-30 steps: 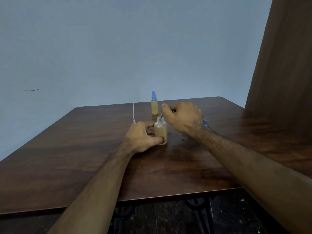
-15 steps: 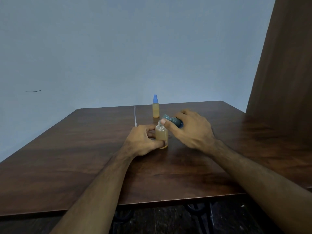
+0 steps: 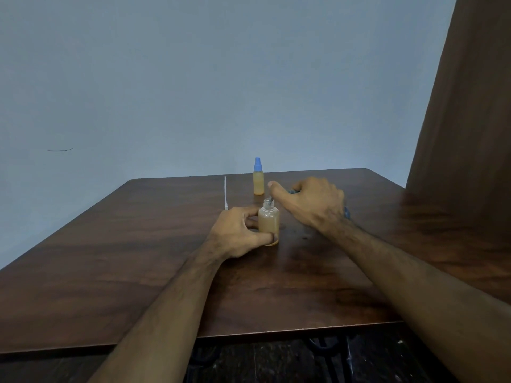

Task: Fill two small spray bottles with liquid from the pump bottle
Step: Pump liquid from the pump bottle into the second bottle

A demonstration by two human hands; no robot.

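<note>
An open bottle stands upright near the middle of the table, uncapped, its clear body filled almost to the shoulder with cloudy amber liquid. Just behind it, apart from it, a capped bottle stands upright with a blue spray top and the same amber liquid inside. A thin white tube lies on the wood to the left of both, its near end just beside the left hand. The left hand grips the open bottle from the left, thumb curled across its lower front and fingers wrapped behind. The right hand hovers over the bottle's right side, knuckles up, fingers curled round a bluish thing that is mostly hidden; what it is cannot be told. A slim grey tip below its thumb dips into the open neck. Both forearms reach in from the near edge. Small wet spots mark the wood right of the bottle. A brown curtain hangs along the table's right side; bare wood spreads to the left and near edges.
</note>
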